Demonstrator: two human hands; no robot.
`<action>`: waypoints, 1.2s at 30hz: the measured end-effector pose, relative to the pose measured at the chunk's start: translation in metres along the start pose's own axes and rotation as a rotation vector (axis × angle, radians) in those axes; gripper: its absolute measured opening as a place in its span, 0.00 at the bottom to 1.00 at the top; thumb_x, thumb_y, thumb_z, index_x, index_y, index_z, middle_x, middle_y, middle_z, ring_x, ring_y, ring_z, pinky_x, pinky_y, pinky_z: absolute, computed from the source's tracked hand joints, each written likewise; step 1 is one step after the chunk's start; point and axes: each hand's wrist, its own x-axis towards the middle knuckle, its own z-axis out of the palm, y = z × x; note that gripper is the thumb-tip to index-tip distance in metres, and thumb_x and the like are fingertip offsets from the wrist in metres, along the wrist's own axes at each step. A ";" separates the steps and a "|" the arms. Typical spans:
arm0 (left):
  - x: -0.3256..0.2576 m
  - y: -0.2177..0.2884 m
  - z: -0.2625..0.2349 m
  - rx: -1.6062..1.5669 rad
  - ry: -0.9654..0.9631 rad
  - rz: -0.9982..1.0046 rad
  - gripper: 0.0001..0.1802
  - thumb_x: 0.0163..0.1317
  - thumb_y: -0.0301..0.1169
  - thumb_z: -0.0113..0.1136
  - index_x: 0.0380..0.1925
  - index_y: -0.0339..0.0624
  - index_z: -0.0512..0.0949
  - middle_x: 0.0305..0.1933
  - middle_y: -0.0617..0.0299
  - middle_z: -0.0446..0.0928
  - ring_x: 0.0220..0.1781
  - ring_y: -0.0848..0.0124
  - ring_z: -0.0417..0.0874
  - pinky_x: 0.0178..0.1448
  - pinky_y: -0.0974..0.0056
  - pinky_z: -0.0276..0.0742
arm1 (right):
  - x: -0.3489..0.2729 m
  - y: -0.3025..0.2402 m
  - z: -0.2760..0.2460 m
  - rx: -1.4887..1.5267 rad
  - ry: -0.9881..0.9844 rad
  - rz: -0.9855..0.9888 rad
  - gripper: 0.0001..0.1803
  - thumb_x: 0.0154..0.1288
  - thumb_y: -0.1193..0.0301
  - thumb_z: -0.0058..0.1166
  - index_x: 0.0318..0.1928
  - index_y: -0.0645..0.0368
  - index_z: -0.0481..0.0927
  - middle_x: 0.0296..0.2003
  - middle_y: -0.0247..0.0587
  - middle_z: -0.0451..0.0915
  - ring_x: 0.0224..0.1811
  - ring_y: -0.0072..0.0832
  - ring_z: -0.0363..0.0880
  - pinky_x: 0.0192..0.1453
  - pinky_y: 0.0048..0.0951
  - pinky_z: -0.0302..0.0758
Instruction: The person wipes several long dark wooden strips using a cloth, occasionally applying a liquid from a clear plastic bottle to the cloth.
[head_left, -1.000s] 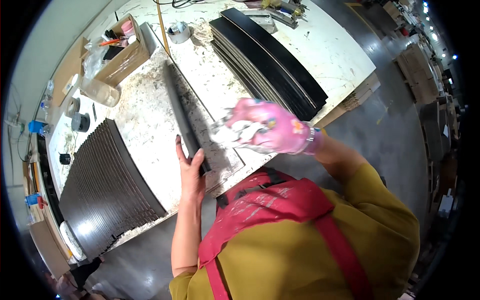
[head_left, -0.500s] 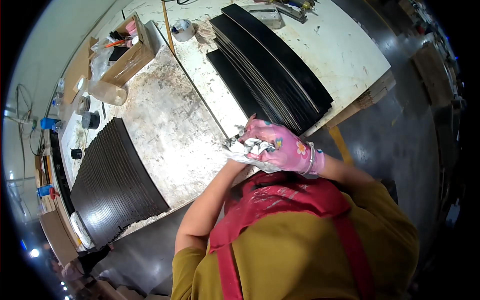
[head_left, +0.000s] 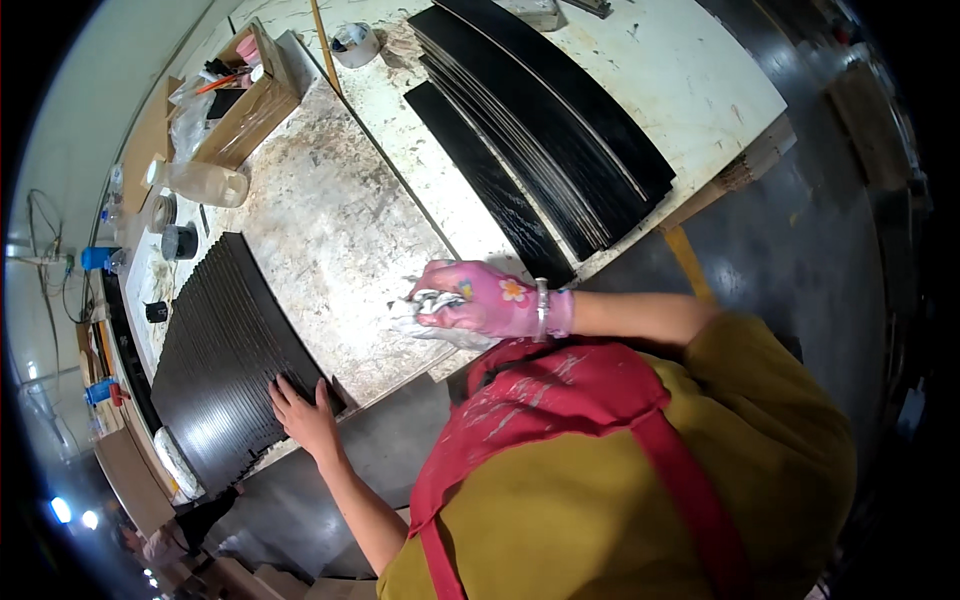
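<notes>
The left hand [head_left: 310, 424] spreads its fingers [head_left: 290, 392], their tips on the near end of a row of dark strips [head_left: 220, 355] at the surface's [head_left: 340, 210] left. The right hand [head_left: 490, 298], in a flowered pink glove [head_left: 505, 310], curls around a crumpled white cloth [head_left: 415, 322]. Any lettering is too small to read.

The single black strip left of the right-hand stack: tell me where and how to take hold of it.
Likely best at the near end of the single black strip, pinched across its long edges, coming from the person's side. It lies flat, that end close to the front edge of the table; the stack stands close along its right.
</notes>
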 end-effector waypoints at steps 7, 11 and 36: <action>0.022 -0.029 -0.024 -0.541 -0.149 -0.233 0.20 0.63 0.34 0.58 0.51 0.30 0.73 0.51 0.48 0.76 0.52 0.56 0.77 0.57 0.63 0.70 | 0.024 0.011 0.043 -0.027 -0.122 -0.096 0.28 0.59 0.56 0.59 0.48 0.71 0.76 0.44 0.54 0.78 0.48 0.45 0.77 0.53 0.35 0.71; 0.004 -0.029 -0.006 -1.493 -0.217 -0.543 0.20 0.62 0.31 0.57 0.53 0.36 0.69 0.43 0.58 0.76 0.44 0.71 0.76 0.52 0.69 0.71 | 0.033 0.014 0.017 0.055 -0.027 0.062 0.23 0.61 0.60 0.57 0.51 0.63 0.76 0.49 0.46 0.76 0.48 0.34 0.76 0.51 0.31 0.73; -0.054 0.001 0.015 -2.125 -1.195 -1.092 0.32 0.70 0.55 0.38 0.48 0.35 0.74 0.44 0.54 0.79 0.41 0.66 0.79 0.48 0.62 0.76 | 0.214 0.074 0.140 -0.862 -0.457 -0.415 0.10 0.57 0.73 0.50 0.40 0.52 0.79 0.35 0.44 0.78 0.37 0.37 0.80 0.39 0.34 0.80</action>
